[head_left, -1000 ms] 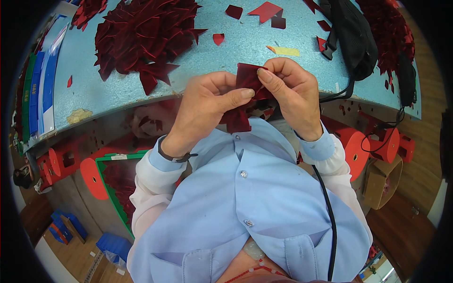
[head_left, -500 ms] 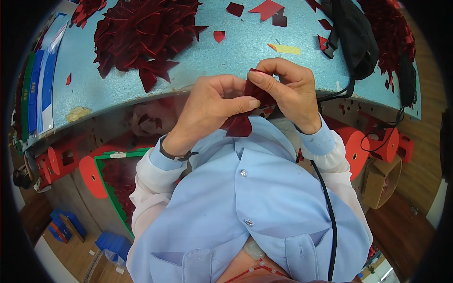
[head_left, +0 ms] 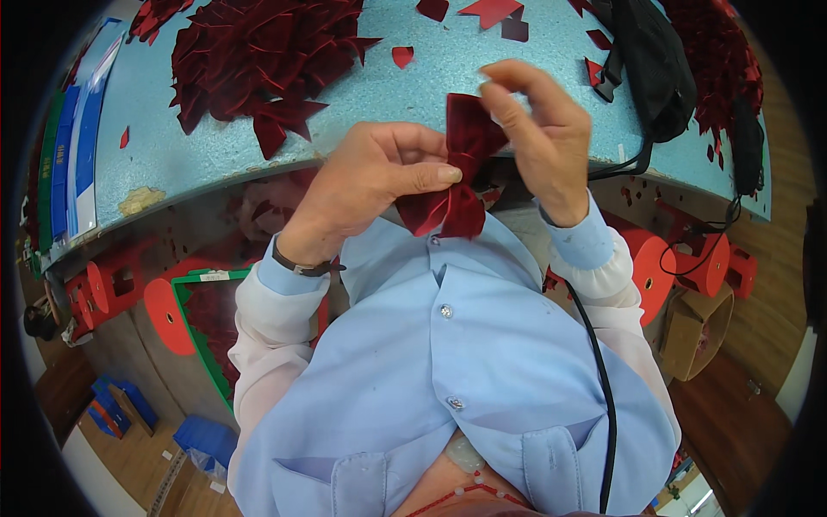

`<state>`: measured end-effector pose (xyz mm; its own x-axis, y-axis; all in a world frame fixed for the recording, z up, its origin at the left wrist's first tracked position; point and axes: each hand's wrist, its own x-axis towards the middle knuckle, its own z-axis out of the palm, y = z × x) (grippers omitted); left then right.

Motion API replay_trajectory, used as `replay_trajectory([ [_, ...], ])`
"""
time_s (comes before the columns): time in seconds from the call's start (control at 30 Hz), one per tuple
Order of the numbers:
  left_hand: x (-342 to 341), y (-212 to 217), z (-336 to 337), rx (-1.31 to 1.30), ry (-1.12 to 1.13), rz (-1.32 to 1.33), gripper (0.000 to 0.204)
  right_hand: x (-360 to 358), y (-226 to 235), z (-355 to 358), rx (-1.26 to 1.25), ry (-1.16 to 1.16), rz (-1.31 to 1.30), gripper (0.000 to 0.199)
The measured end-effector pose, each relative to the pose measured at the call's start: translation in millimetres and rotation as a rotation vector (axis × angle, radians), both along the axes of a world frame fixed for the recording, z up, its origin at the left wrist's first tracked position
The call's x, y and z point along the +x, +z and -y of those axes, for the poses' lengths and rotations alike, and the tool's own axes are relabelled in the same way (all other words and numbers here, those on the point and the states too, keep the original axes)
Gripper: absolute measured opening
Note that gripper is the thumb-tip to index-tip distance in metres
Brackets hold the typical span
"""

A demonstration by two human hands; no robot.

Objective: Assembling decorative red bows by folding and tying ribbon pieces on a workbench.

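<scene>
Both hands are raised close together above the edge of the blue tabletop (head_left: pixel 362 95). The left hand (head_left: pixel 379 185) pinches a dark red velvet bow (head_left: pixel 461 177) at its waist; the right hand (head_left: pixel 543 129) grips the bow's upper lobe. A heap of red fabric pieces (head_left: pixel 250 52) lies on the tabletop, well apart.

flat blue-and-white packages (head_left: pixel 76 146) stacked at counter's (head_left: pixel 172 155) far left edge | white label (head_left: pixel 215 276) on green frame below | brown cardboard box (head_left: pixel 693 332) lower right
</scene>
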<state>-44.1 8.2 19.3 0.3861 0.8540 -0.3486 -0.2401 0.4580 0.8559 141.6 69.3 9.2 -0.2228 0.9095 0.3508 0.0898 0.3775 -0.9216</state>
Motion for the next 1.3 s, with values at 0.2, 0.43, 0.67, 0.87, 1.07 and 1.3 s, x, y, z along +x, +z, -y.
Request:
replay_trajectory([
  [0.2,8,-11,3,0.112,0.197,-0.045,0.03,32,18,15,-0.163,0.004,0.161,0.014],
  [0.43,17,-1,5,0.128,0.217,-0.077,0.038,15,-4,28,-0.701,0.238,-0.086,0.017],
  [0.67,13,-4,5,0.137,0.22,-0.068,0.047,13,-8,30,-0.757,0.212,-0.312,0.018],
  [0.87,15,-1,3,0.129,0.235,-0.043,0.04,12,0,32,-0.654,0.31,-0.227,0.017],
  [1.07,15,0,1,0.114,0.26,-0.083,0.029,12,-1,33,-0.576,0.36,-0.168,0.022],
  [1.3,12,-9,1,-0.072,0.332,0.09,0.022,20,-5,28,-0.654,0.46,-0.195,0.028],
])
